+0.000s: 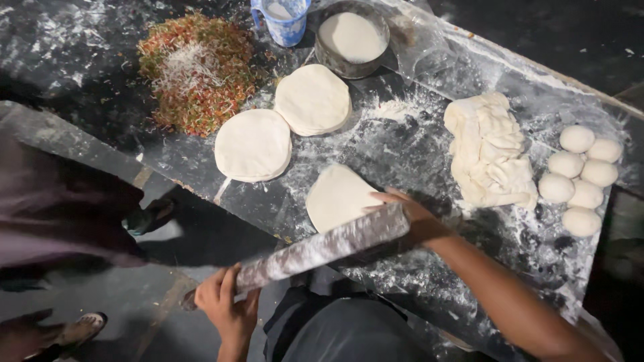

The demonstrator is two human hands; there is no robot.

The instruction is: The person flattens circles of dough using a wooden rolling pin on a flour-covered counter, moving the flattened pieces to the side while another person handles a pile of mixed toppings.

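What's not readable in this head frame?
- Near edge of the dough disc: behind the rolling pin.
- Right hand fingers: partly behind the pin.
- Blue cup: cut by top edge.
- Left hand: covers the pin's handle end.

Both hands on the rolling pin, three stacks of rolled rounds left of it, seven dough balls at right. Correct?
Not quite: the head view shows two stacks, not three. The rest holds: left hand and right hand are on the rolling pin, with seven dough balls at right.
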